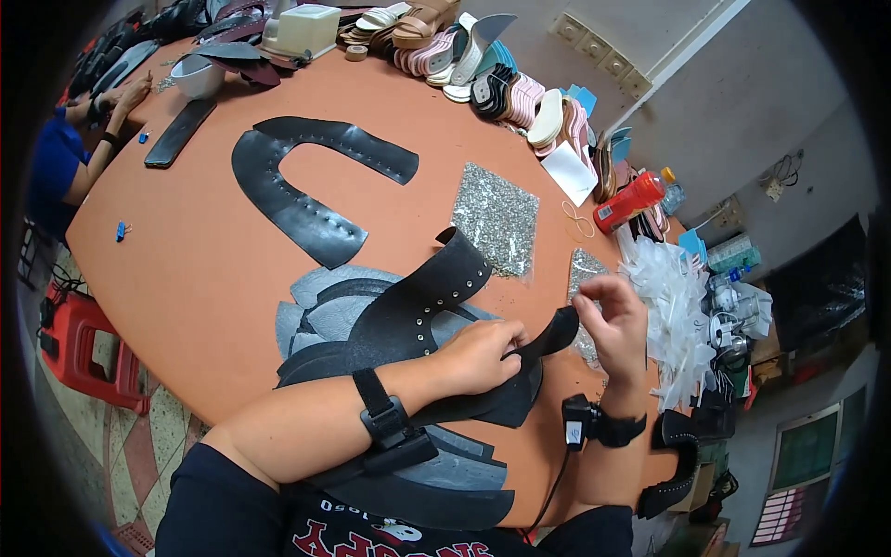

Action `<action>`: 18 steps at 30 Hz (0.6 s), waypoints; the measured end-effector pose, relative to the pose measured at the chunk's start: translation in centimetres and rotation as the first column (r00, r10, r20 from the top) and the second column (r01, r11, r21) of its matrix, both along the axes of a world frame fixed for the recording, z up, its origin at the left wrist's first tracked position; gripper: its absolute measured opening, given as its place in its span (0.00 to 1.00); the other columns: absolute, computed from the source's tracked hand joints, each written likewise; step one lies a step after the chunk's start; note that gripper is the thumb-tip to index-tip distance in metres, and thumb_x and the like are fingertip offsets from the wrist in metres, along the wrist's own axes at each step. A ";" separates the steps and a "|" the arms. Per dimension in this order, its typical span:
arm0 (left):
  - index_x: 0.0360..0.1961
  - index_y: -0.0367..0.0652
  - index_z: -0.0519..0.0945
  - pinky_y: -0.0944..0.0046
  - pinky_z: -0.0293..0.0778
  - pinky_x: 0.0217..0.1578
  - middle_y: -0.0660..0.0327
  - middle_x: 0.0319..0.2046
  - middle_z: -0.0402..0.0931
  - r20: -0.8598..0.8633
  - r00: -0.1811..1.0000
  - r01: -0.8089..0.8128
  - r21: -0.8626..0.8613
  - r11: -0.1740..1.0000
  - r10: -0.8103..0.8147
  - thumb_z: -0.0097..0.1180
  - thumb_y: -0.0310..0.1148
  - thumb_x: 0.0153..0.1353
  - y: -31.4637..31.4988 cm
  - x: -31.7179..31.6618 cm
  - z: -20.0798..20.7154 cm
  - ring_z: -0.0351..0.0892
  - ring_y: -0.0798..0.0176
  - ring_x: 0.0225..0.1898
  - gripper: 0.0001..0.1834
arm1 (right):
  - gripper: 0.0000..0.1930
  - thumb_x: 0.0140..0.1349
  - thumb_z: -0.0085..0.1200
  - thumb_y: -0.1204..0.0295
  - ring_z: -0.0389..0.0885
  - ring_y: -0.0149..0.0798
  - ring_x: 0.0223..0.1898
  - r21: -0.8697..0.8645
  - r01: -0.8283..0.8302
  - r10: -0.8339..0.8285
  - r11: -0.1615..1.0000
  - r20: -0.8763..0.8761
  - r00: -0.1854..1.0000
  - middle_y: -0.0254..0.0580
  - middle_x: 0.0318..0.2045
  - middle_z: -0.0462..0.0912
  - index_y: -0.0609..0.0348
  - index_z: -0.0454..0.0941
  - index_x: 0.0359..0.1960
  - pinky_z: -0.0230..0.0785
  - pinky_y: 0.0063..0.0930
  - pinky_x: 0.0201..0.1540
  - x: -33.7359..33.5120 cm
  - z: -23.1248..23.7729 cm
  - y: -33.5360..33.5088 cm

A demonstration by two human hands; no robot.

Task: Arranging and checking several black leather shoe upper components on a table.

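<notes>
A curved black leather piece (388, 317) with a row of small metal eyelets arches up before me. My left hand (487, 356) is closed on its near part, thumb and fingers pinching the edge. My right hand (614, 327) is raised beside the piece's right-hand tip, with thumb and forefinger curled together. Whatever those fingertips hold, if anything, is too small to make out. Under the piece and near my body lie stacked grey and black leather pieces (469, 455). Farther off, a black U-shaped leather piece (269, 190) with a line of studs lies flat on the orange table (176, 306).
A clear bag of small metal parts (497, 218) lies ahead, another bag (587, 269) behind my right hand. Shoe soles (524, 97), a red bottle (631, 201) and crumpled plastic bags (664, 306) line the right edge. Another person's hand (135, 93) works at far left, beside a phone (181, 133).
</notes>
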State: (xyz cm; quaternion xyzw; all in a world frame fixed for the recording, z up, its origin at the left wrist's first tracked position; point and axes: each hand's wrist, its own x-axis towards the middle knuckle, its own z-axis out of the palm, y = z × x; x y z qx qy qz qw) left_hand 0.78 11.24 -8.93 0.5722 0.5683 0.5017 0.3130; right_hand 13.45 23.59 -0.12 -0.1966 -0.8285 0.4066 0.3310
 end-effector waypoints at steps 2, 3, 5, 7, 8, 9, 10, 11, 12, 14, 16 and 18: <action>0.34 0.36 0.74 0.60 0.70 0.31 0.56 0.24 0.72 0.019 1.000 -0.007 -0.020 1.000 0.008 0.55 0.27 0.53 -0.1 -0.1 -0.2 0.74 0.58 0.27 0.08 | 0.04 0.56 0.54 0.83 0.75 0.28 0.35 -0.062 -0.047 0.051 0.997 0.067 0.996 0.37 0.31 0.78 0.66 0.75 0.33 0.67 0.20 0.41 2.1 -1.5 0.3; 0.36 0.36 0.74 0.62 0.70 0.30 0.58 0.25 0.73 0.016 0.999 -0.034 0.050 0.998 0.033 0.55 0.27 0.53 0.0 0.1 -0.3 0.74 0.62 0.26 0.09 | 0.04 0.56 0.53 0.83 0.75 0.28 0.35 -0.097 -0.043 0.051 0.994 0.075 0.996 0.37 0.31 0.78 0.66 0.74 0.33 0.67 0.20 0.40 2.8 -1.9 -0.1; 0.38 0.37 0.75 0.64 0.70 0.30 0.59 0.26 0.74 0.017 0.998 -0.055 0.121 0.991 0.053 0.55 0.27 0.54 -0.1 0.2 -0.2 0.74 0.65 0.26 0.10 | 0.02 0.58 0.51 0.83 0.74 0.27 0.35 -0.167 -0.025 0.037 0.986 0.068 0.997 0.36 0.31 0.78 0.65 0.74 0.33 0.67 0.20 0.40 3.9 -3.2 -0.8; 0.41 0.37 0.75 0.68 0.70 0.28 0.61 0.29 0.76 0.173 0.984 0.039 -0.031 0.999 -0.033 0.55 0.26 0.54 -0.1 0.0 0.6 0.72 0.70 0.24 0.12 | 0.04 0.55 0.52 0.83 0.72 0.30 0.37 -0.160 -0.035 0.049 0.987 0.082 0.995 0.37 0.33 0.74 0.64 0.75 0.31 0.65 0.22 0.42 4.4 -4.2 -1.0; 0.41 0.37 0.75 0.68 0.70 0.28 0.61 0.29 0.76 0.173 0.984 0.045 -0.030 0.999 -0.040 0.55 0.26 0.54 0.0 0.0 0.7 0.72 0.70 0.24 0.12 | 0.04 0.53 0.53 0.83 0.71 0.31 0.38 -0.111 -0.050 0.063 0.993 0.112 0.992 0.38 0.34 0.72 0.63 0.75 0.30 0.64 0.22 0.44 4.6 -4.5 -1.0; 0.43 0.37 0.75 0.69 0.70 0.28 0.60 0.31 0.77 0.163 0.985 0.057 -0.035 0.998 -0.050 0.54 0.26 0.54 0.0 -0.2 0.7 0.72 0.72 0.24 0.14 | 0.04 0.53 0.53 0.83 0.71 0.31 0.38 -0.114 -0.050 0.062 0.992 0.110 0.992 0.38 0.34 0.72 0.63 0.75 0.30 0.64 0.22 0.44 4.3 -4.5 -1.3; 0.45 0.36 0.75 0.70 0.69 0.27 0.60 0.32 0.77 0.154 0.986 0.068 -0.041 0.997 -0.061 0.54 0.25 0.54 0.0 -0.3 0.7 0.71 0.73 0.24 0.15 | 0.04 0.52 0.54 0.83 0.69 0.32 0.40 -0.063 -0.054 0.062 0.996 0.130 0.990 0.38 0.36 0.71 0.63 0.76 0.29 0.63 0.23 0.44 3.9 -4.4 -1.6; 0.45 0.36 0.75 0.70 0.69 0.27 0.60 0.32 0.77 0.153 0.986 0.070 -0.043 0.997 -0.062 0.54 0.25 0.54 0.0 -0.3 0.6 0.71 0.73 0.24 0.15 | 0.04 0.51 0.55 0.82 0.68 0.33 0.42 -0.013 -0.060 0.061 0.998 0.151 0.987 0.38 0.37 0.69 0.62 0.77 0.28 0.63 0.23 0.45 3.6 -4.3 -1.7; 0.46 0.36 0.74 0.70 0.69 0.27 0.59 0.33 0.77 0.151 0.986 0.074 -0.035 0.997 -0.068 0.53 0.25 0.54 0.0 -0.3 0.5 0.71 0.73 0.25 0.17 | 0.04 0.51 0.55 0.82 0.68 0.33 0.42 -0.014 -0.058 0.060 0.998 0.150 0.987 0.38 0.37 0.69 0.62 0.77 0.28 0.63 0.23 0.45 3.6 -4.4 -1.6; 0.48 0.36 0.74 0.70 0.69 0.28 0.59 0.34 0.77 0.149 0.986 0.076 -0.029 0.997 -0.071 0.53 0.24 0.54 -0.1 -0.3 0.4 0.71 0.73 0.25 0.18 | 0.03 0.50 0.56 0.82 0.67 0.33 0.43 0.109 -0.066 0.044 0.992 0.194 0.980 0.37 0.38 0.67 0.62 0.78 0.27 0.62 0.24 0.46 3.4 -4.9 -1.3; 0.50 0.36 0.73 0.70 0.70 0.29 0.56 0.36 0.78 0.130 0.989 0.079 -0.022 0.997 -0.076 0.52 0.24 0.54 -0.1 -0.3 0.4 0.72 0.72 0.26 0.20 | 0.03 0.50 0.57 0.82 0.67 0.33 0.43 0.056 -0.057 0.047 0.997 0.169 0.985 0.37 0.38 0.67 0.62 0.78 0.27 0.61 0.24 0.47 3.3 -5.0 -1.4; 0.52 0.35 0.72 0.70 0.71 0.32 0.55 0.39 0.77 0.151 0.983 0.107 -0.037 0.994 -0.100 0.52 0.23 0.54 -0.1 -0.4 0.7 0.73 0.71 0.30 0.21 | 0.03 0.50 0.57 0.81 0.67 0.33 0.43 0.003 -0.051 0.050 0.999 0.144 0.988 0.37 0.38 0.67 0.63 0.79 0.27 0.61 0.25 0.48 3.2 -5.0 -1.6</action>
